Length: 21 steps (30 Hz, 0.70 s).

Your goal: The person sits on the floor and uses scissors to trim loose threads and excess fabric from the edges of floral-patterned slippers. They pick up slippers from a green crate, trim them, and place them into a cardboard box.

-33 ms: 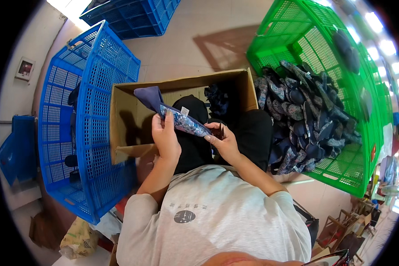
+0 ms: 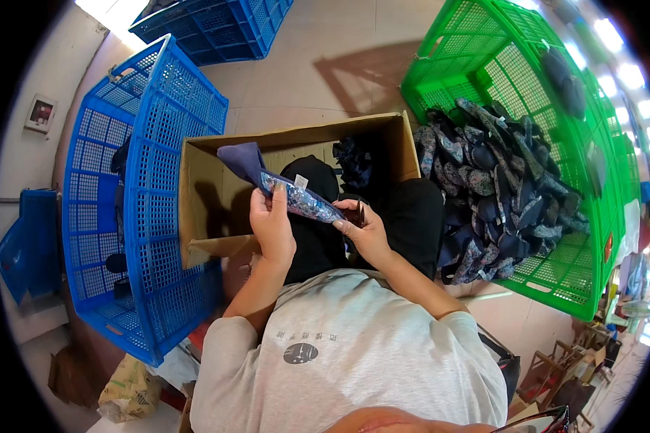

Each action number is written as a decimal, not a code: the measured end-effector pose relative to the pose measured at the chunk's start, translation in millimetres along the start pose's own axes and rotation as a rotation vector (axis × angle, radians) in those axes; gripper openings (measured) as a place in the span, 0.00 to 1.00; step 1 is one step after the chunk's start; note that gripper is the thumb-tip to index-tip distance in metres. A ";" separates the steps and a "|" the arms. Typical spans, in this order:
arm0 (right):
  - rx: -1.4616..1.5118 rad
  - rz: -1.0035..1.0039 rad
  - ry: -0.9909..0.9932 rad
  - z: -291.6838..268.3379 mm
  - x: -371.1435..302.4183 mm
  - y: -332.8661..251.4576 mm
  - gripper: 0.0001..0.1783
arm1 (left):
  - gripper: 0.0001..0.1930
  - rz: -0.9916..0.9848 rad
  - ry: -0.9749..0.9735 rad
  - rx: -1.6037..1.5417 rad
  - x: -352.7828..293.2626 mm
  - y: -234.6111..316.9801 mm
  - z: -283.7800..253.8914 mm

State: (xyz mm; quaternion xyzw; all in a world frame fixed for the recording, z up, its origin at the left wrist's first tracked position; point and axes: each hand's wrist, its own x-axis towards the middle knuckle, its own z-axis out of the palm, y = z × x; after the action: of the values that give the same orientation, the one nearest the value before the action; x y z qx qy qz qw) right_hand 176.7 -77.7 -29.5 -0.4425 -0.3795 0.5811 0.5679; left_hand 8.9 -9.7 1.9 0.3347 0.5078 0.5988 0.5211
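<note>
Above my lap I hold a long, narrow fabric piece (image 2: 307, 203) with a blue floral print, a plain navy end on its left and a small white tag on its upper edge. My left hand (image 2: 272, 222) is closed on its middle-left part, thumb on top. With thumb and fingers, my right hand (image 2: 363, 229) pinches the piece's right tip. Dark, pointed blades (image 2: 360, 210), like those of small thread snips, stick up from within my right hand; the handles are hidden by the fingers.
An open cardboard box (image 2: 195, 195) stands around my knees, with a bunched dark fabric item (image 2: 353, 162) inside. To the right, a green mesh crate (image 2: 513, 76) spills a heap of similar dark floral pieces (image 2: 487, 184). Blue crates stand at left (image 2: 159, 209) and far back (image 2: 220, 32).
</note>
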 end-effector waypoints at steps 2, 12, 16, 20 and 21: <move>0.065 0.062 0.029 -5.4 0.5 -10.2 0.18 | 0.08 0.037 -0.086 0.082 -8.4 3.8 11.6; -0.096 0.115 0.019 -16.9 8.9 -17.6 0.16 | 0.07 0.060 -0.206 0.226 -6.6 -1.6 6.7; -0.165 0.093 0.033 -20.6 13.6 -29.6 0.15 | 0.08 0.087 -0.256 0.323 -9.5 -0.6 11.3; -0.462 -0.053 0.024 -23.7 24.7 -31.5 0.12 | 0.08 0.155 -0.247 0.412 -11.1 1.9 16.6; -0.466 -0.056 0.020 -23.3 28.0 -31.9 0.12 | 0.08 0.153 -0.254 0.438 -10.4 1.7 16.2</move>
State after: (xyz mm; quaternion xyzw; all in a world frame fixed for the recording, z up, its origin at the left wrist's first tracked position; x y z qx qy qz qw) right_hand 210.1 -49.1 -9.2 -0.5566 -0.5100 0.4573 0.4700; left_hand 25.9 -15.4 9.0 0.5494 0.5288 0.4656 0.4491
